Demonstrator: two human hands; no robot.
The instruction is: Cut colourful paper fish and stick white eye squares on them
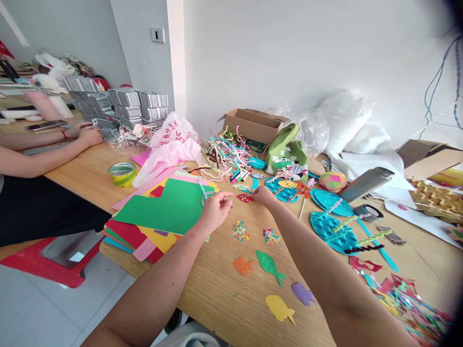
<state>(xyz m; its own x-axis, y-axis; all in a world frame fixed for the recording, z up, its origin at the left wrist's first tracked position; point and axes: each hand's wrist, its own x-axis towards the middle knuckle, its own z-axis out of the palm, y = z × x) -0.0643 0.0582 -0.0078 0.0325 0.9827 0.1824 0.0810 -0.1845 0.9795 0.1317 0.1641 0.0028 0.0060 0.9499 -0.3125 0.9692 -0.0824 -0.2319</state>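
My left hand (216,208) hovers over the right edge of a stack of coloured paper sheets (164,207), green sheet on top. Its fingers are pinched together beside a thin light-blue pipe cleaner loop (204,192); what they hold is unclear. My right hand (263,195) reaches further in with its fingers closed, next to a small red paper fish (244,197) and a blue strip (255,183). Two little heaps of confetti (240,230) lie just in front of both hands. Orange, green, purple and yellow paper fish (269,264) lie nearer to me.
Pipe cleaners (224,152), markers, a green punch (285,149), blue decorated plates (331,226), a metal flask (365,184), tape rolls (122,173) and cardboard boxes (253,125) crowd the wooden table (224,294). Another person's arms (54,144) rest at the left. A red stool (47,262) stands below.
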